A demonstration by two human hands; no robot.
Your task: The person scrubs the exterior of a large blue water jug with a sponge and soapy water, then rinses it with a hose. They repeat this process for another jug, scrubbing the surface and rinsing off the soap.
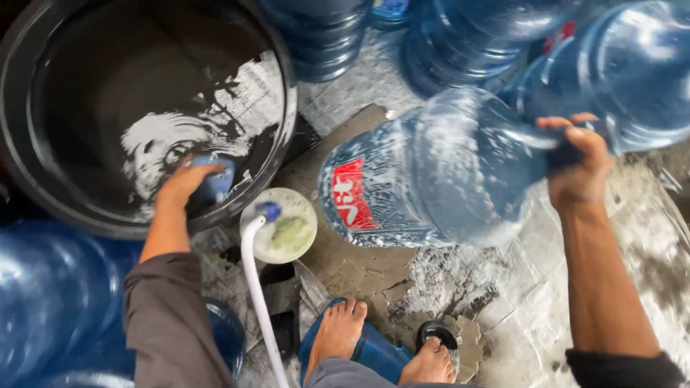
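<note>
Gripping the neck of a ribbed, clear blue water jug (438,172) lying tilted over wet concrete, the right hand (578,169) closes tight; the left hand (188,181) clasps a blue scoop (215,179) inside the round black tub (284,86).

Clear bluish plastic, glossy and wet with soapy film, on the large water jug (438,172), carrying a smooth red label; same shiny translucent plastic on the jugs (496,36) far behind. Matt black plastic for the big tub (284,79) at left, foam-streaked inside, and smooth white plastic for the hose (257,287). Rough, cracked, wet concrete for the floor (503,302); soft matt cloth on the grey sleeve (169,316).
</note>
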